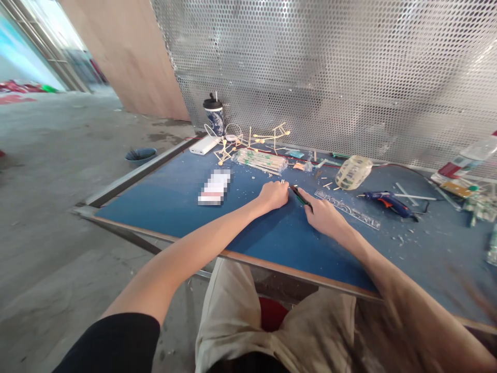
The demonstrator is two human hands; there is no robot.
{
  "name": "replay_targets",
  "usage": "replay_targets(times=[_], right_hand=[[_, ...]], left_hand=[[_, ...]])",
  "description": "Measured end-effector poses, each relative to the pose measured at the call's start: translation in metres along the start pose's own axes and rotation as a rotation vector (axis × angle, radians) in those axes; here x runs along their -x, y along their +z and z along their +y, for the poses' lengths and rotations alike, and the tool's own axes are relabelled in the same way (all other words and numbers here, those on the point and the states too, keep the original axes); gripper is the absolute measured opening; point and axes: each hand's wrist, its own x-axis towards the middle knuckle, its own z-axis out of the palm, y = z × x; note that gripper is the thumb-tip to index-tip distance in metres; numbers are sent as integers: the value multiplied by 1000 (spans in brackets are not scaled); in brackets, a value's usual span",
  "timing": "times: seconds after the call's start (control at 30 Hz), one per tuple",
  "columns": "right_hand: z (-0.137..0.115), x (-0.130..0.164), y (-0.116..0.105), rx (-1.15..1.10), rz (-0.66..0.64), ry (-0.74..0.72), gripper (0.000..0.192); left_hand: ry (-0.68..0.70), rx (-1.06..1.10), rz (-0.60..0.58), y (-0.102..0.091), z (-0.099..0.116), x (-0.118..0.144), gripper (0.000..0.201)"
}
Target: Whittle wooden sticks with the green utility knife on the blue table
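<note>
My left hand (273,196) rests on the blue table (163,199), fingers curled around a thin pale stick whose end pokes out at its fingertips. My right hand (324,215) lies just to its right and grips a dark pen-like tool (300,195) with green and red on it, tip pointing toward the left hand. A clear ruler (349,210) lies on the table just beyond the right hand.
A blue glue gun (386,201), a tape roll (352,172), a pack of sticks (262,160), a stick model (254,139), a white power bank (204,145), a cup (215,115) and a blurred flat object (214,187) lie around. Perforated metal wall (330,72) behind.
</note>
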Motion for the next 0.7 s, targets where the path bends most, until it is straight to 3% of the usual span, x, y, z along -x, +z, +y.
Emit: replay_targets(times=[0.27, 0.5, 0.6, 0.7], right_hand=[[-8, 1, 6, 154, -9, -7, 65], [0, 3, 1, 14, -27, -1, 61], [10, 0, -5, -118, 50, 50, 59], [26, -5, -13, -208, 240, 142, 60]], left_hand=[[-56, 2, -5, -2, 6, 4, 28], [-60, 14, -28, -5, 6, 3, 31], [-49, 30, -53, -7, 4, 1, 34], [-31, 61, -85, -10, 0, 0, 34]])
